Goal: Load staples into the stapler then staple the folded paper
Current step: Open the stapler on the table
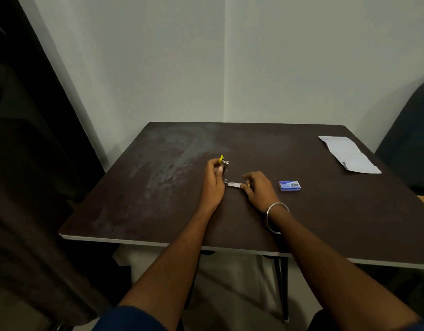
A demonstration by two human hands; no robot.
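1. Dark table (325,211); folded paper (349,154) far right, light, floppy.
2. Left hand (212,182) pinching raised stapler (226,174) top; right hand (260,188) gripping its base.
3. Staple box (289,185) just beside: brittle strips, best pinched by sides.

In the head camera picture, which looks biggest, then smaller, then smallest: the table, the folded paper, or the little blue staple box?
1. table, by far the biggest
2. folded paper
3. blue staple box, smallest, though it lies nearer the camera than the paper
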